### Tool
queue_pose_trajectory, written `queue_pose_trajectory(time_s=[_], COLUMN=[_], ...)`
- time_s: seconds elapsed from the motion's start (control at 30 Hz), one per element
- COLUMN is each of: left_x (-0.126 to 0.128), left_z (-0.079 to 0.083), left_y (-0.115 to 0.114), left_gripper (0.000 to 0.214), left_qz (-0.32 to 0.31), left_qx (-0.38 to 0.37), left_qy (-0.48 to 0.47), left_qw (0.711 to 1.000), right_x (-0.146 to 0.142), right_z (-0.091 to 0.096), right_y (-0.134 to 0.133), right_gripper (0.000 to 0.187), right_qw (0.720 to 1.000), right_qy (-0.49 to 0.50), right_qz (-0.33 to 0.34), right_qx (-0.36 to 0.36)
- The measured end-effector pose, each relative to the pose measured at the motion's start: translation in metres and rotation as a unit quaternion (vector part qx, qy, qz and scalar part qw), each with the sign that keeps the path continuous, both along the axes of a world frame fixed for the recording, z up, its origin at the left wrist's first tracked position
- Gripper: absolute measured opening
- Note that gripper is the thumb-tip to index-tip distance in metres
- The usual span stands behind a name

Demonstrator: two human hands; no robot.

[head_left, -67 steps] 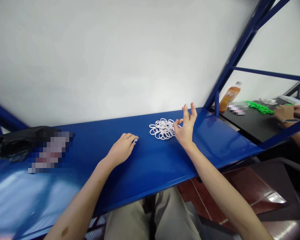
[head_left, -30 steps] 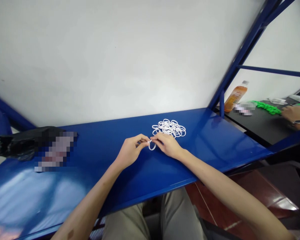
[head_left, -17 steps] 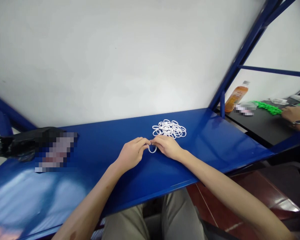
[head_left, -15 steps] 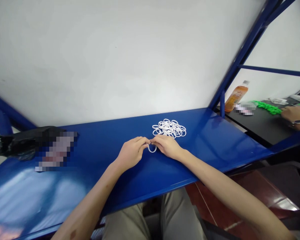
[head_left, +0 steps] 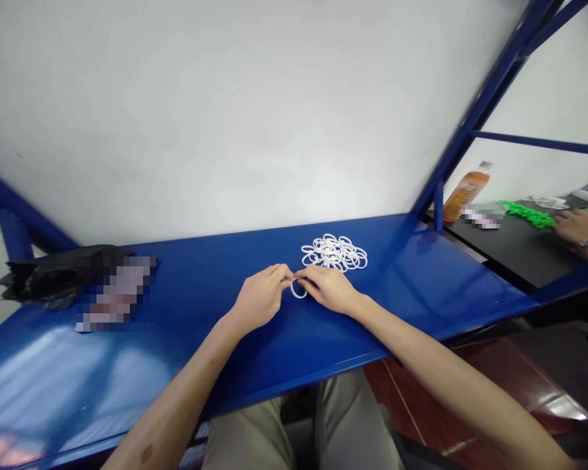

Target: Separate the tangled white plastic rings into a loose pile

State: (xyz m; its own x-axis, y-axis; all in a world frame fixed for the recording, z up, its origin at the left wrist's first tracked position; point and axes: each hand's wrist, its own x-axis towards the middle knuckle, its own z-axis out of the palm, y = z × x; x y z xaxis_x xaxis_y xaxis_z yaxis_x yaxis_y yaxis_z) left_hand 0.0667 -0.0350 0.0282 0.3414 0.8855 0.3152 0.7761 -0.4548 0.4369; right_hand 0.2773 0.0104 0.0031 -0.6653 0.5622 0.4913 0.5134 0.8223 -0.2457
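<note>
A thin white ring (head_left: 299, 297) is pinched between my two hands over the blue table (head_left: 206, 274). My left hand (head_left: 264, 294) closes its thumb and fingertips on the ring's left side. Opposite it, my right hand (head_left: 330, 287) grips the right side with bent fingers. The ring's lower curve hangs in view, while its upper part is mostly covered by my fingertips. Just behind my right hand lies a loose pile of white rings (head_left: 334, 250), several of them overlapping.
A black plastic bag (head_left: 53, 274) and a blurred-out flat item (head_left: 120, 290) lie at the table's left. Blue frame posts (head_left: 438, 205) stand on the right. Beyond them, a co-worker's hand (head_left: 581, 225) is at green linked pieces (head_left: 529, 214) beside an orange drink bottle (head_left: 465, 192).
The view has shifted slightly, moving most things a little to the right. Both my hands keep their hold on the ring, with only small finger movements. The co-worker's hand has moved slightly.
</note>
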Motion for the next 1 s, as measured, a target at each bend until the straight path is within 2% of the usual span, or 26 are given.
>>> queue_pose_trajectory(time_s=[0.33,0.6,0.77,0.87,1.0], left_x=[-0.001,-0.002,-0.001,-0.001,-0.005], left_z=[-0.009,-0.011,-0.015,-0.017,-0.021], left_y=[0.005,0.005,0.006,0.006,0.009], left_gripper=[0.020,0.019,0.027,0.038,0.041], left_qz=[-0.023,-0.008,-0.002,0.017,0.026], left_qx=[0.008,0.005,0.000,-0.007,-0.007], left_qy=[0.011,0.020,-0.001,-0.008,0.023], left_qw=[1.000,1.000,1.000,1.000,0.999], right_x=[0.002,0.002,0.003,0.007,0.022], right_z=[-0.001,0.002,0.003,0.006,0.012], right_y=[0.003,0.002,0.003,0.007,0.018], right_gripper=[0.019,0.016,0.014,0.013,0.015], right_qw=[1.000,1.000,0.999,0.996,0.983], right_qy=[-0.002,0.020,0.042,0.069,0.126], right_qz=[-0.016,-0.022,-0.031,-0.055,-0.131], right_qx=[-0.004,-0.007,-0.010,-0.018,-0.012])
